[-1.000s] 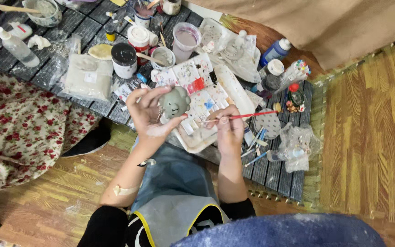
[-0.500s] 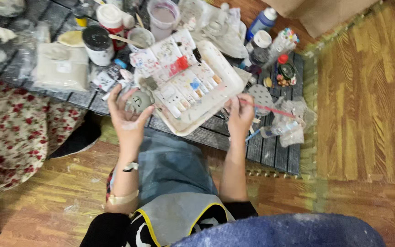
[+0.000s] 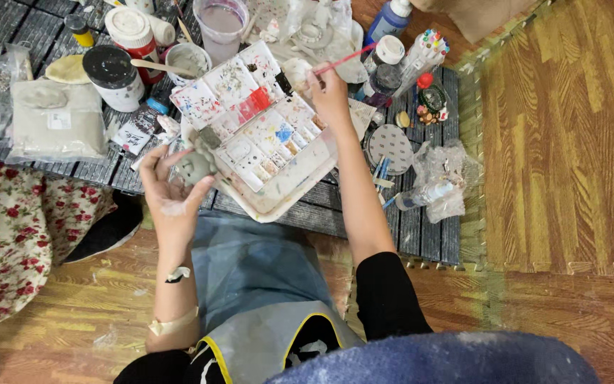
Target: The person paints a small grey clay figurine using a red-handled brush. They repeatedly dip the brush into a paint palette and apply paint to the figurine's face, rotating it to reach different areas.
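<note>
wood floor (image 3: 556,156), dark slatted table (image 3: 421,235), floral cushion (image 3: 15,235)

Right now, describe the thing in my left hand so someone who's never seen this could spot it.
Start at the white paint palette on the dark slatted mat. At its lower left corner the left hand holds a small grey clay figure. It is the only plain grey lump there, beside wells of bright paint.

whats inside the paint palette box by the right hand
The paint palette box holds rows of small wells of mixed colours, with blue and red patches and smeared mixing areas on its lid. The right hand, holding a red brush, covers its far corner.
</note>
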A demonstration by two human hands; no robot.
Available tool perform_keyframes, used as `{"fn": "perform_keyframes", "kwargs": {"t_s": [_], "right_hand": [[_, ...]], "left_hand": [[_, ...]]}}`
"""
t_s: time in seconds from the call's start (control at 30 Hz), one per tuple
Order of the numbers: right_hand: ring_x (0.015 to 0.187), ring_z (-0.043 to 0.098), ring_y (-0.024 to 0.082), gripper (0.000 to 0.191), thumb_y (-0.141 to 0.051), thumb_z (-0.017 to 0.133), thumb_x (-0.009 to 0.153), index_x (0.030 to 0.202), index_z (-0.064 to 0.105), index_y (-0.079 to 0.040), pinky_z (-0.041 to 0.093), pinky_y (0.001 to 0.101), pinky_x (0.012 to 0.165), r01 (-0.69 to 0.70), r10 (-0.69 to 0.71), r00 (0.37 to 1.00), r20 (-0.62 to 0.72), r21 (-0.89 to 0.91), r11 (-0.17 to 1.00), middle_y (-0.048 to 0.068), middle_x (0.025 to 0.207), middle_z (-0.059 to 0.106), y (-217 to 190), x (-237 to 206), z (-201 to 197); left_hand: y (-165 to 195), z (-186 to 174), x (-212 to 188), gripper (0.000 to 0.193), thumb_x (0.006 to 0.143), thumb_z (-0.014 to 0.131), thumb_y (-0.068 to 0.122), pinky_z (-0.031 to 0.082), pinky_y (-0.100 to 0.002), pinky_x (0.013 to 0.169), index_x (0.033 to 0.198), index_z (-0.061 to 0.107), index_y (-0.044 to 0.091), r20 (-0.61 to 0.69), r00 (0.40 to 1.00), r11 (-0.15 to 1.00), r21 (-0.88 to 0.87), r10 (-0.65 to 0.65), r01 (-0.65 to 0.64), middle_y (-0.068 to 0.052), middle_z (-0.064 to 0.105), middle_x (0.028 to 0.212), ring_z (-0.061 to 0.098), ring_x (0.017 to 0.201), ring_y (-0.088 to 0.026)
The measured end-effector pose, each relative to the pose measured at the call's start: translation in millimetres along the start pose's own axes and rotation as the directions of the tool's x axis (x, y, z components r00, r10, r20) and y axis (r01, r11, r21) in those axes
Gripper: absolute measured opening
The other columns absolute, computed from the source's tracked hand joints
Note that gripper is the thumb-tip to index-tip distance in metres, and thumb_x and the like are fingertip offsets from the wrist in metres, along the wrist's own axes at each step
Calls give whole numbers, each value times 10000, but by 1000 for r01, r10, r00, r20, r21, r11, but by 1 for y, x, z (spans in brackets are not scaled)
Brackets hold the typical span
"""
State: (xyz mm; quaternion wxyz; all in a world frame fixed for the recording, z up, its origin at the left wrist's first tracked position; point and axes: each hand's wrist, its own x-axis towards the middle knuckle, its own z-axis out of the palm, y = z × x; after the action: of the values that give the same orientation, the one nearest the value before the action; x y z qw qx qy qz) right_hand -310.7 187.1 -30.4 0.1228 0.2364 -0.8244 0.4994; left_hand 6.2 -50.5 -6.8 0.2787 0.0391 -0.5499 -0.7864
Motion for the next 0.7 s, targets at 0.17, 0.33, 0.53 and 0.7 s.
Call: {"fn": "perform_keyframes", "kwargs": {"t_s": [0.17, 0.33, 0.53, 0.7], "right_hand": [[675, 706, 218, 124, -176, 648, 1010, 1038, 604, -64, 537, 352, 642, 60, -65, 998, -20, -174, 983, 108, 807, 700, -13, -21, 9], [626, 683, 256, 161, -215, 677, 995, 1024, 611, -71, 516, 374, 604, 73, -84, 995, -44, -221, 973, 107, 825, 715, -25, -15, 4], [618, 672, 254, 142, -204, 675, 1006, 1009, 615, -76, 504, 379, 599, 98, -103, 995, -9, -237, 966, 114, 808, 694, -32, -14, 4], [608, 682, 234, 136, -196, 690, 975, 1006, 618, -85, 508, 371, 583, 85, -93, 995, -22, -235, 968, 94, 802, 700, -32, -14, 6]], "left_hand": [[-15, 0, -5, 809, 883, 789, -114, 574, -345, 1063, 1505, 318, 102, 61, 998, 999, -29, 18, -16, -157, 564, 1448, 624, 1267, -220], [-8, -9, -6, 807, 880, 793, -101, 561, -342, 1035, 1497, 309, 90, 20, 999, 999, -17, -28, 28, -163, 570, 1437, 626, 1265, -219], [-4, -11, -8, 779, 904, 801, -90, 546, -369, 1125, 1490, 320, 89, 8, 999, 999, -1, 36, -36, -171, 579, 1442, 625, 1292, -227], [-4, -10, -10, 780, 896, 808, -86, 543, -372, 1136, 1486, 328, 87, 6, 999, 999, -10, 44, -44, -168, 581, 1431, 623, 1297, -227]]}}
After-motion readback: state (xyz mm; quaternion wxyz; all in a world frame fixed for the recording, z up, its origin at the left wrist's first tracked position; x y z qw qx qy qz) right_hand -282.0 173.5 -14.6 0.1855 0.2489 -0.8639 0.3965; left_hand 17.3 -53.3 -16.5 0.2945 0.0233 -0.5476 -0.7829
